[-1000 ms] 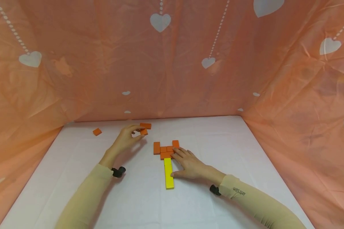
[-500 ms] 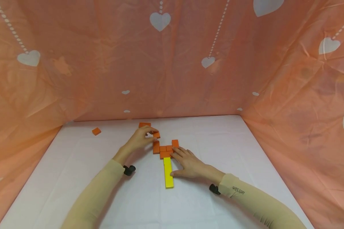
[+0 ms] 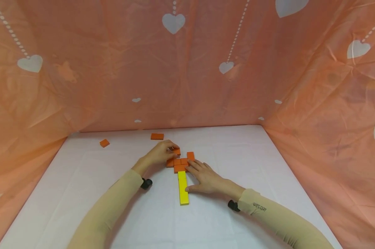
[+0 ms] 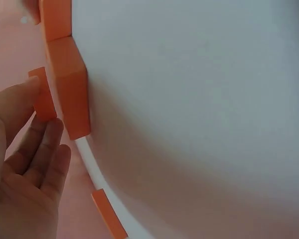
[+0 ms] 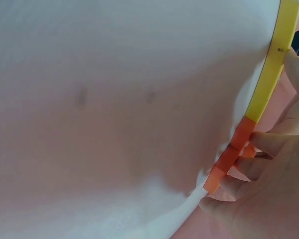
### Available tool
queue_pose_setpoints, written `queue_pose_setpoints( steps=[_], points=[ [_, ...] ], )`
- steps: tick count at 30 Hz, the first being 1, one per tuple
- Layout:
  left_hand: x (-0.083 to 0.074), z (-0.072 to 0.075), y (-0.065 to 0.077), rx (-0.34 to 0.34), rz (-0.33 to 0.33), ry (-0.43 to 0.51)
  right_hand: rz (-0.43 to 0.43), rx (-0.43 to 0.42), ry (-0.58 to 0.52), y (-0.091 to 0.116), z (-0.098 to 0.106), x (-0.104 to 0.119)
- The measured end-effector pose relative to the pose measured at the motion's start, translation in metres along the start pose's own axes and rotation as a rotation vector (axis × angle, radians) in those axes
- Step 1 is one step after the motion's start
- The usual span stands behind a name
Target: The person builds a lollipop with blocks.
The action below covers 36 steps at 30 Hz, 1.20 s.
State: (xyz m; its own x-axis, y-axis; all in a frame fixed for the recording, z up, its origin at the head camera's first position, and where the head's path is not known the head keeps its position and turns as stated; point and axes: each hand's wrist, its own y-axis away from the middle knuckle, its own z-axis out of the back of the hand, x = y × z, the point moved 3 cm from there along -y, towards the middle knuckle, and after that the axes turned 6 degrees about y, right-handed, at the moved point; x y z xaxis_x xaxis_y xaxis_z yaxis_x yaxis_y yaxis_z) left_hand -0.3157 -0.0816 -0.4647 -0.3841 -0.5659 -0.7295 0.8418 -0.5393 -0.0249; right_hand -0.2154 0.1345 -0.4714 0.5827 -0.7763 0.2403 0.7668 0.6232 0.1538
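Note:
My left hand [image 3: 159,153] pinches a small orange block [image 3: 177,151] between thumb and fingers, just behind a flat cluster of orange blocks [image 3: 180,168]. In the left wrist view the pinched block [image 4: 43,93] is beside a longer orange block [image 4: 72,84] on the table. My right hand [image 3: 207,178] lies with spread fingers along the cluster's right side. Its fingertips touch the orange blocks, and its thumb touches a yellow strip [image 3: 183,188] that runs from the cluster toward me. The right wrist view shows the thumb against the yellow strip [image 5: 273,64]. My left fingers partly hide the cluster's left block.
One orange block [image 3: 157,136] lies near the table's back edge. A smaller orange block [image 3: 104,143] sits farther left. The white table [image 3: 237,148] is enclosed by pinkish-orange cloth walls [image 3: 187,76] with white hearts.
Carrying the small orange block, my left hand has moved right and slightly toward me, from beside the back block to the cluster. The right hand has stayed in place.

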Motion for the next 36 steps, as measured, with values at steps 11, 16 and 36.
queue_pose_setpoints(
  steps=[11,16,36],
  points=[
    [0.002,-0.009,-0.005,0.045,0.014,-0.022,-0.002,0.005,0.004,0.000,-0.001,0.001],
    [0.002,-0.010,-0.006,0.056,0.012,-0.028,0.007,-0.002,0.005,0.000,-0.001,0.000],
    [0.003,-0.011,-0.010,0.061,0.007,-0.090,-0.003,0.004,0.010,-0.001,-0.001,-0.001]
  ],
)
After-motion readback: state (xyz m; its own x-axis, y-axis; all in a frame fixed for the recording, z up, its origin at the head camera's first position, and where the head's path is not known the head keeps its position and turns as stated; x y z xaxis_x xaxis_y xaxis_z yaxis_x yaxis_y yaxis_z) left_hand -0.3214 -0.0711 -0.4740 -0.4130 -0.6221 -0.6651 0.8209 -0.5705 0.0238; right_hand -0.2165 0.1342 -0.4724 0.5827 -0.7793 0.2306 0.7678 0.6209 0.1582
